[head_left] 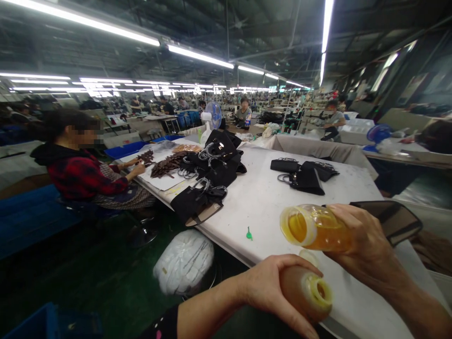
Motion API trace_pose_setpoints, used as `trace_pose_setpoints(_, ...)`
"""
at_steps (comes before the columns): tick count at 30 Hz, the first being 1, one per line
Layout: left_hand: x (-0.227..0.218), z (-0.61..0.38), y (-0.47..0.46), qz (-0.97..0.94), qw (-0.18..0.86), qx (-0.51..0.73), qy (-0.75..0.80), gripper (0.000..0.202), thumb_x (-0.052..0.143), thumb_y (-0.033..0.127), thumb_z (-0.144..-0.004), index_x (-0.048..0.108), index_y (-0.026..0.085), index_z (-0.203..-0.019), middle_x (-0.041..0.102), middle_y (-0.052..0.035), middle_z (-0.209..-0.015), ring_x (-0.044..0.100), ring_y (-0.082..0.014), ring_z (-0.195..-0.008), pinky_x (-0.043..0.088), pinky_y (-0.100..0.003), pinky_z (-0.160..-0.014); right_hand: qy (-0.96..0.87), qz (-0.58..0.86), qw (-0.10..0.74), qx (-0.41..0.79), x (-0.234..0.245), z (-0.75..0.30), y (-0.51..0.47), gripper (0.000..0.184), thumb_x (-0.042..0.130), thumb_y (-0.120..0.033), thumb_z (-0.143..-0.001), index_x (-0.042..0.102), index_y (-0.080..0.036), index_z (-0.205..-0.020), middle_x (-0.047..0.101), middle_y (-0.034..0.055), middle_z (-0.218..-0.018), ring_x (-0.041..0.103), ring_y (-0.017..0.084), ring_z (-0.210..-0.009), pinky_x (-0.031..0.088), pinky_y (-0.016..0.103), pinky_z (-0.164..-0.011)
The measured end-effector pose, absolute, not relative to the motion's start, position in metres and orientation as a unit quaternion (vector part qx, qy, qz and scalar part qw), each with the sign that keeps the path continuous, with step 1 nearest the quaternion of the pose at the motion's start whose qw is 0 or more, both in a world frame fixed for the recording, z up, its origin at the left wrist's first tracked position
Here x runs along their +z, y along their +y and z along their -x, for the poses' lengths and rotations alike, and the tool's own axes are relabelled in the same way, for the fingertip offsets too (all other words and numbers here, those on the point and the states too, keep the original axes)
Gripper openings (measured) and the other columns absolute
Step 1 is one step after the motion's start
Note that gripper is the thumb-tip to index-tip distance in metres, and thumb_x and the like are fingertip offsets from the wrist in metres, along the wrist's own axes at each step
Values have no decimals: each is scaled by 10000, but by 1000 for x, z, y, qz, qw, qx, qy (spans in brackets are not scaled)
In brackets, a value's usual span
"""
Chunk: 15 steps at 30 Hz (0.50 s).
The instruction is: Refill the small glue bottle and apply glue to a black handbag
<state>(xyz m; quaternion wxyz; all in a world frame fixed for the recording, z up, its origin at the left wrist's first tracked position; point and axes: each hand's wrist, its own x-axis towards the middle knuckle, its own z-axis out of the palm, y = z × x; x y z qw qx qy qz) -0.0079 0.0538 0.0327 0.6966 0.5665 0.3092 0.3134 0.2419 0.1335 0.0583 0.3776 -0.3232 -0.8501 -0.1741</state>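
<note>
My left hand (271, 287) is wrapped round a small bottle (300, 294) of amber liquid or glue, its uncapped yellowish neck facing up and to the right. Above it, my right hand (363, 240) grips a larger clear bottle (325, 226), tipped on its side with its wide open mouth to the left and yellow-amber liquid inside. The two bottles look close together; whether they touch I cannot tell. A green nozzle cap (249, 233) lies on the white table (261, 207) to the left of them.
Black handbags (212, 165) are piled at the table's left edge, with more black bags (303, 176) at the far right. A co-worker (84, 174) sits at the left beside brown strips (165, 165). Below the edge stands a plastic-wrapped stool (185, 263). A dark mesh-backed chair (388, 219) is at the right.
</note>
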Motion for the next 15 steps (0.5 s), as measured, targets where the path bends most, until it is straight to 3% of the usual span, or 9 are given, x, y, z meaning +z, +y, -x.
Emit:
trace_pose_setpoints(4, 26, -4, 48, -550, 731, 294, 277, 987, 1027, 350, -299, 680, 211, -1212, 703, -76, -1021, 660, -249, -894, 567, -361, -785, -721, 471, 508, 20, 35, -233, 132, 913, 838, -581, -688, 439, -193, -1413, 637, 165, -1243, 662, 376, -1069, 572, 579, -880)
trace_pose_setpoints(6, 23, -6, 46, -521, 750, 291, 285, 1054, 1035, 297, -257, 639, 221, -1232, 710, -87, -1068, 677, -270, -942, 568, -378, -826, -630, 514, 561, 156, 24, -237, 126, 944, 915, -544, -582, 499, -202, -1357, 665, 139, -1224, 665, 370, -1080, 564, 603, -929)
trace_pose_setpoints(8, 20, -4, 45, -498, 761, 292, 298, 1096, 1037, 230, -226, 592, 225, -1228, 718, -83, -1076, 686, -269, -950, 564, -377, -843, -577, 508, 589, 250, 9, -251, 117, 837, 917, -482, -608, 548, -229, -1316, 661, 118, -1271, 644, 365, -1151, 516, 631, -1018)
trace_pose_setpoints(11, 14, 3, 46, -467, 775, 301, 300, 1078, 1035, 172, -237, 538, 222, -1193, 714, -91, -1118, 689, -221, -856, 563, -316, -745, -524, 507, 625, 279, -22, -285, 98, 705, 872, -441, -680, 582, -248, -1292, 655, 94, -1294, 645, 349, -1164, 491, 630, -1061)
trace_pose_setpoints(15, 7, 13, 46, -432, 776, 342, 307, 1012, 1032, 136, -287, 521, 209, -1157, 681, -102, -1211, 683, -195, -857, 560, -267, -708, -428, 587, 634, 264, -70, -334, 69, 661, 908, -441, -580, 673, -212, -1153, 700, 79, -1185, 659, 363, -1108, 458, 639, -1095)
